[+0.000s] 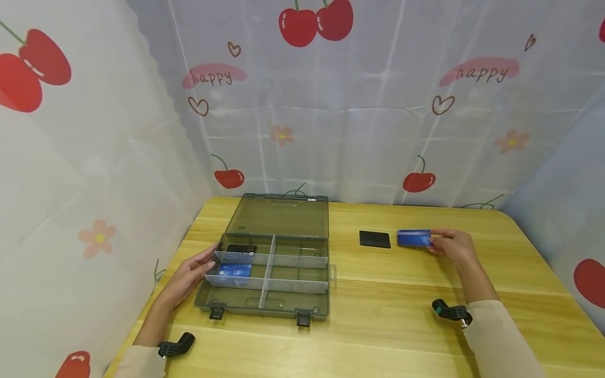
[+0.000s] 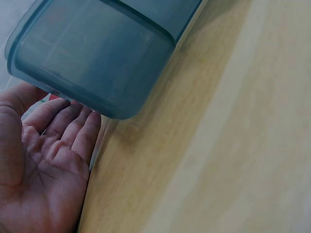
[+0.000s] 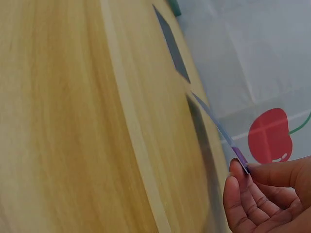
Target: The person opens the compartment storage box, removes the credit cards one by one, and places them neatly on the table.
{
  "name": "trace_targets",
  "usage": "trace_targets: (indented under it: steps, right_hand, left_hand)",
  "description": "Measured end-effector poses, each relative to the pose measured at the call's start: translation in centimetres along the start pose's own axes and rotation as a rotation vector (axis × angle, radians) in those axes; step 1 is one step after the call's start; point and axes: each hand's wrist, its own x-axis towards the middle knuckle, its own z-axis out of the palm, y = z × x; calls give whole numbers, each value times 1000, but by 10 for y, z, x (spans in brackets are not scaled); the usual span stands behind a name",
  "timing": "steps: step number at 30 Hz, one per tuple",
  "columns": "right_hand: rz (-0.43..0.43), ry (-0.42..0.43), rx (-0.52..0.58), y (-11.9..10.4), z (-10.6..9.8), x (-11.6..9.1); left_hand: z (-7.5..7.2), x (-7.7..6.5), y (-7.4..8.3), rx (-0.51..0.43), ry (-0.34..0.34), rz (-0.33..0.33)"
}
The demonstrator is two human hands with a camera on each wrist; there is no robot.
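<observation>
My right hand (image 1: 454,245) pinches a blue card (image 1: 412,238) by its right end, between thumb and fingers. In the right wrist view that card (image 3: 218,127) appears nearly edge-on, tilted above the tabletop with a shadow beneath it. A black card (image 1: 375,239) lies on the table just left of it. My left hand (image 1: 186,275) touches the left side of a grey see-through divided box (image 1: 298,314), fingers mostly straight along its wall (image 2: 87,80). Inside the box's left column, a black card (image 1: 242,248) sits in the back compartment and a blue VIP card (image 1: 229,270) in the middle one.
The box lid (image 1: 279,216) stands open toward the back, and two latches (image 1: 303,318) stick out in front. A cherry-print curtain (image 1: 350,131) surrounds the wooden table (image 1: 378,325) at the back and sides. Black camera mounts (image 1: 452,312) sit on both wrists.
</observation>
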Motion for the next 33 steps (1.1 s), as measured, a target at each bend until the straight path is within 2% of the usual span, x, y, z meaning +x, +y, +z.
trace_targets:
  steps: [6,15,33]
  right_hand:
    - [-1,3,-91,0,2,2]
    - [-21,-1,-129,-2,5,2]
    - [-13,-37,-137,-6,11,1]
  left_hand:
    - [0,0,0,-2,-2,-3]
    - [1,0,-2,-7,-6,0]
    - [-1,2,-3,-8,-9,10]
